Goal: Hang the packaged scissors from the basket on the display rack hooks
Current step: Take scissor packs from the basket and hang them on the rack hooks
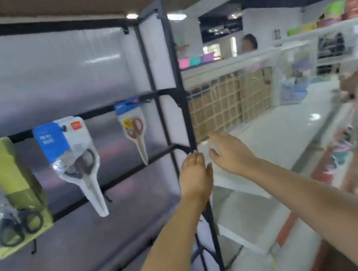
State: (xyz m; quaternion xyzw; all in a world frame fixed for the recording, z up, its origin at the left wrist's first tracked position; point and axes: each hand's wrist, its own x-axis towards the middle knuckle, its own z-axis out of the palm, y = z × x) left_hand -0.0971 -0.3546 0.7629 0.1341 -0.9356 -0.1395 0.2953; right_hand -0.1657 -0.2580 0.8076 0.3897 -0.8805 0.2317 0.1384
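Three packaged scissors hang on the black display rack: a green-carded pair at the left, a blue-and-white pack in the middle and a small red-handled pack to the right. My left hand is raised with straight fingers against the rack's right post. Just to its right, my right hand reaches forward with loosely curved fingers. A pale blur lies between the two hands; I cannot tell whether it is a package or the shelf corner. No basket is in view.
White shelves run off to the right of the rack. A wire grid panel stands behind them. Another person's hand works at the far right, and a person stands at the back. Bare hooks stick out low on the rack.
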